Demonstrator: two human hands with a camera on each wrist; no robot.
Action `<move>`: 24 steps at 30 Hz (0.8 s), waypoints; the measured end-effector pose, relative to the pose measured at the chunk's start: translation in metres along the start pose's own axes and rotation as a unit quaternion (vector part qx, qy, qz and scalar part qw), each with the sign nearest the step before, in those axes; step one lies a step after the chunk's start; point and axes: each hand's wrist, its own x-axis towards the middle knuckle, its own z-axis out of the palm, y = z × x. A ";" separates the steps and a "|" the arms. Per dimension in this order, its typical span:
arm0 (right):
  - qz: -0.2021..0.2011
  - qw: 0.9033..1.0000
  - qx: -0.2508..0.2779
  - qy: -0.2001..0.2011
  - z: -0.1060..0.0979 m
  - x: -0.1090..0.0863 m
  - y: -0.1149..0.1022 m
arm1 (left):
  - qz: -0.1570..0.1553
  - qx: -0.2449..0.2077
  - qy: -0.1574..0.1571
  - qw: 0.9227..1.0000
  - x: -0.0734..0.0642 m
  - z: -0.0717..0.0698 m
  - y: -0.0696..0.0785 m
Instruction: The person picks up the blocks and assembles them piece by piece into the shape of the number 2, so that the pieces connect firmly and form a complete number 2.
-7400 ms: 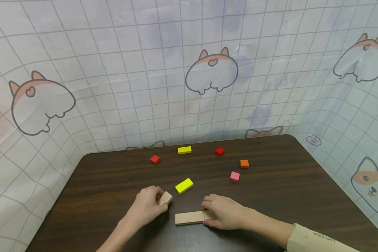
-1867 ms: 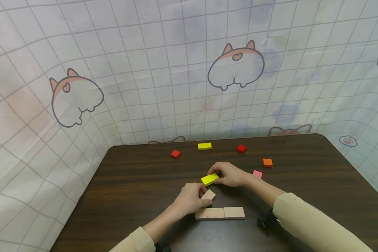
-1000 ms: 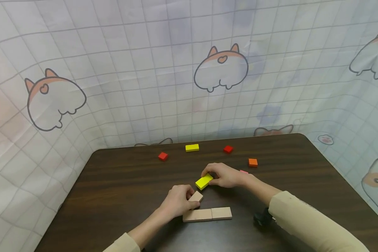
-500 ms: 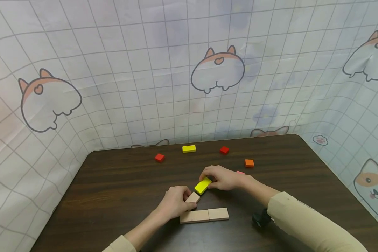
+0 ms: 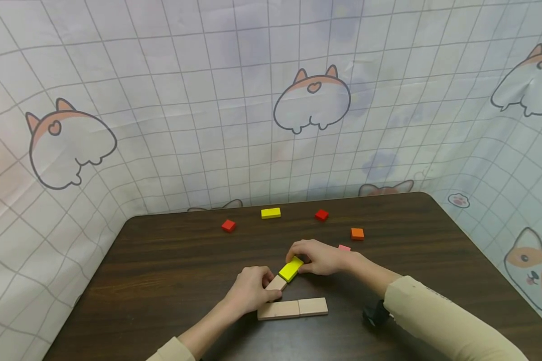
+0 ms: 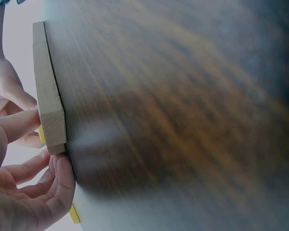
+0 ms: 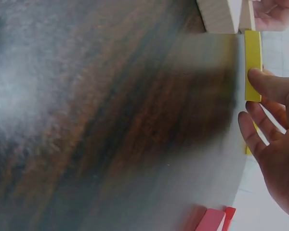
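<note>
In the head view my left hand [image 5: 249, 289] pinches a short plain wooden block [image 5: 276, 284] between thumb and fingers; part of it is hidden. My right hand [image 5: 319, 257] holds a yellow block [image 5: 291, 269] by its sides. That yellow block's near end meets the wooden block's far end, both lying slantwise on the table. Just in front, a longer wooden block [image 5: 278, 310] and a shorter wooden block [image 5: 313, 306] lie end to end in a row. The right wrist view shows the thumb on the side of the yellow block [image 7: 252, 62].
Farther back on the dark table [image 5: 171, 260] lie a red block [image 5: 228, 225], a yellow block [image 5: 271, 213], another red block [image 5: 321, 215] and an orange block [image 5: 357, 233]. A pink block [image 5: 344, 247] is partly hidden behind the right hand. A patterned cloth [image 5: 198, 125] hangs behind.
Earlier the right hand was on the front row's shorter wooden block; it then took the yellow block. Over the last second it turned that block and drew it against the left hand's wooden block.
</note>
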 end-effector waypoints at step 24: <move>-0.010 1.000 -0.010 0.006 0.008 0.002 0.004 | 0.004 -0.005 -0.003 1.000 -0.001 0.000 0.000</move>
